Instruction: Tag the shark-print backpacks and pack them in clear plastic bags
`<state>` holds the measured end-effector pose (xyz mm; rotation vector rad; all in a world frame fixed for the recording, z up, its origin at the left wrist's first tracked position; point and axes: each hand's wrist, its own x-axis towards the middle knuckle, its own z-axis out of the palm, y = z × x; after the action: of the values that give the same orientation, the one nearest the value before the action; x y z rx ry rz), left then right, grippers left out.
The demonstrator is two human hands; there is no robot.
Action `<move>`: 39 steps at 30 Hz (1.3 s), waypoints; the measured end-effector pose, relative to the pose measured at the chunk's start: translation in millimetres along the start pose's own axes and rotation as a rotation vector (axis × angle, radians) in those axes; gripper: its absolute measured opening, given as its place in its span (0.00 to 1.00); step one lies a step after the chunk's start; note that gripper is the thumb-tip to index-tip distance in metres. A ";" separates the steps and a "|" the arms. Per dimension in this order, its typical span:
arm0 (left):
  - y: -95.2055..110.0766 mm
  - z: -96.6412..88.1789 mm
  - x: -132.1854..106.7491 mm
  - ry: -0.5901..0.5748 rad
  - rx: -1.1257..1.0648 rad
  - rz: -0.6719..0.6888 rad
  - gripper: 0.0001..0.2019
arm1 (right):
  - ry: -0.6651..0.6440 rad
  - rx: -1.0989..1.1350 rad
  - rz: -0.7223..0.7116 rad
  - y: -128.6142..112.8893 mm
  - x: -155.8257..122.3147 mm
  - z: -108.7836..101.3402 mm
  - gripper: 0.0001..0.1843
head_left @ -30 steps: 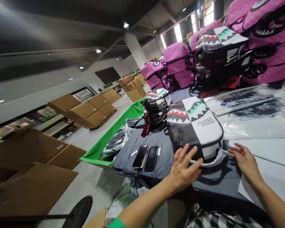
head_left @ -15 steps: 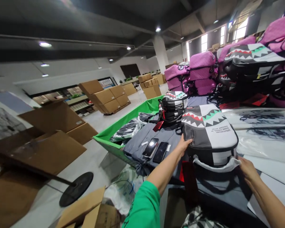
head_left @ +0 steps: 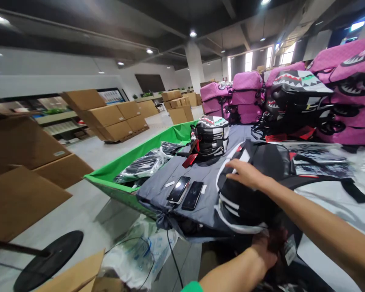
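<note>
A shark-mouth backpack point(head_left: 255, 198) lies on the grey table cover point(head_left: 200, 174) with its black strap side up. My right hand point(head_left: 245, 173) reaches across from the right and rests flat on top of it, fingers stretched out. My left hand point(head_left: 263, 251) comes up from below and is closed on the backpack's near lower edge, partly hidden by the fabric. Two dark phones point(head_left: 185, 192) lie side by side on the cover, left of the backpack. A second shark-mouth backpack point(head_left: 211, 134) stands farther back.
A green-lined bin point(head_left: 134, 156) holding bagged items stands left of the table. Pink and shark-print backpacks point(head_left: 346, 81) are stacked at the back right. Clear plastic bags point(head_left: 319, 158) lie to the right. Cardboard cartons point(head_left: 109, 117) fill the floor at left, and a black round stand base point(head_left: 48, 259) sits near.
The backpack has been turned over from its printed face to its black strap side. My right hand moved onto its top and my left hand dropped to grip its near edge.
</note>
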<state>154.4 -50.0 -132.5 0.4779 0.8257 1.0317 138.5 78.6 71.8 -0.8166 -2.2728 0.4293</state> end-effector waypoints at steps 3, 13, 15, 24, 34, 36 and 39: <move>-7.2 -19.1 -20.2 0.124 -0.299 -0.195 0.10 | -0.037 0.044 0.001 12.2 -43.7 24.1 0.14; 38.2 -43.5 -20.7 0.302 -0.425 0.076 0.05 | 0.336 -0.046 0.451 23.2 -266.8 -21.1 0.18; 27.2 -59.5 -36.3 0.344 -0.309 0.169 0.02 | 0.312 -0.052 0.538 32.7 -303.5 -17.1 0.22; 14.7 -79.3 -89.1 -0.028 0.887 0.839 0.11 | 0.244 -0.131 0.655 61.0 -361.5 -26.5 0.29; 24.2 -28.6 -63.7 -0.263 1.054 0.717 0.09 | 0.037 0.000 0.754 104.3 -361.1 -14.6 0.39; 19.8 -19.0 -49.3 -0.298 1.115 0.566 0.09 | -0.026 0.062 0.761 108.9 -360.6 -23.1 0.39; 7.2 -5.0 -27.1 -0.327 1.285 0.472 0.12 | -0.061 0.063 0.778 110.1 -358.3 -27.9 0.38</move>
<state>139.3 -71.0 -120.6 1.9478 1.0276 0.6813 412.1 -72.6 -137.1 -1.6615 -1.9018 0.8693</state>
